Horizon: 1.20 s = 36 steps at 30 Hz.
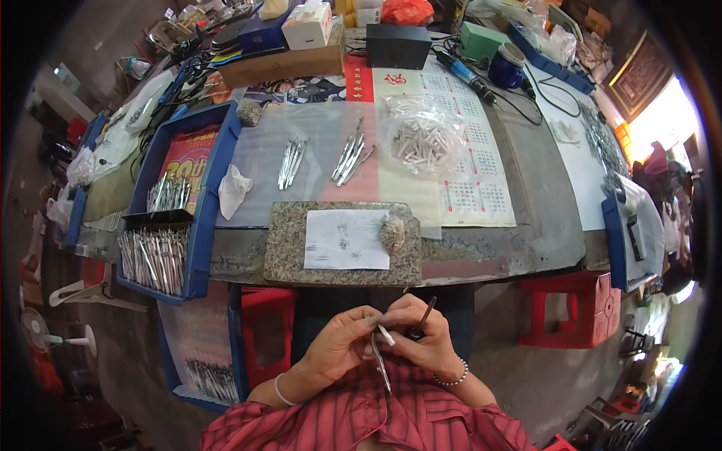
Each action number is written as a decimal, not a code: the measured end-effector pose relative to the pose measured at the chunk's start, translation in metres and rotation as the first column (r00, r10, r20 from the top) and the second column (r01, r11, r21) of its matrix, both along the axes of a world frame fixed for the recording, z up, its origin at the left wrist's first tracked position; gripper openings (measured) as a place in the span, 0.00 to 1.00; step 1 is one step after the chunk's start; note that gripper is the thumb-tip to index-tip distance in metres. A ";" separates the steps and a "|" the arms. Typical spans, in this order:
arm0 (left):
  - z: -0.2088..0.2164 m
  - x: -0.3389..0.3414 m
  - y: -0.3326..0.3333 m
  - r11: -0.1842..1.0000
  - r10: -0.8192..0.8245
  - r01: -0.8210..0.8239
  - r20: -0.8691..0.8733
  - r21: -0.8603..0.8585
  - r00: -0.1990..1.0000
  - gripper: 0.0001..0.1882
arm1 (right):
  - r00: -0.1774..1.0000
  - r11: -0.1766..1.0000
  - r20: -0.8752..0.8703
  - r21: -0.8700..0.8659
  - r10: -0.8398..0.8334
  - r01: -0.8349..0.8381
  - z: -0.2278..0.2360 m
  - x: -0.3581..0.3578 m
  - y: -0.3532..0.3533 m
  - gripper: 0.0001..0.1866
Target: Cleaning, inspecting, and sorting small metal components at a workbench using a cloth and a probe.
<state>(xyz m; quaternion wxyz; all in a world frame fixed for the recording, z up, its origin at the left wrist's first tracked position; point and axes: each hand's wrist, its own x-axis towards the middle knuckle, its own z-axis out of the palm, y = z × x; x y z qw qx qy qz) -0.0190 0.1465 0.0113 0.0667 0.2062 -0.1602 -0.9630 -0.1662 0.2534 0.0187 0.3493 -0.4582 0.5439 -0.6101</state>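
Note:
Close to my striped shirt, both hands are closed around small metal pieces. My left hand [341, 340] pinches a slim silvery metal tool [382, 367] whose narrow end points down toward me. A short pale metal piece [386, 335] shows between the two hands. In my right hand [423, 331] there is a thin dark-handled tool [426, 314], sticking up beside the fingers. Exactly how the pieces meet is hidden by the fingertips. Just beyond, a speckled stone slab [286, 244] carries a smudged white paper [338, 252] and a small clear bag of tiny bits [392, 234].
Two bunches of slim metal pieces [293, 161] [350, 158] lie on the table sheet. A clear bag of metal tubes [425, 139] sits right of them. Blue trays of metal tools [201, 252] [171, 379] stand at left. A red stool [569, 308] is at right.

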 end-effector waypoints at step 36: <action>0.001 -0.013 -0.050 0.794 0.231 -0.176 0.021 -0.582 0.973 0.14 | 0.865 0.999 -0.501 0.049 0.038 -0.015 0.015 -0.015 -0.047 0.21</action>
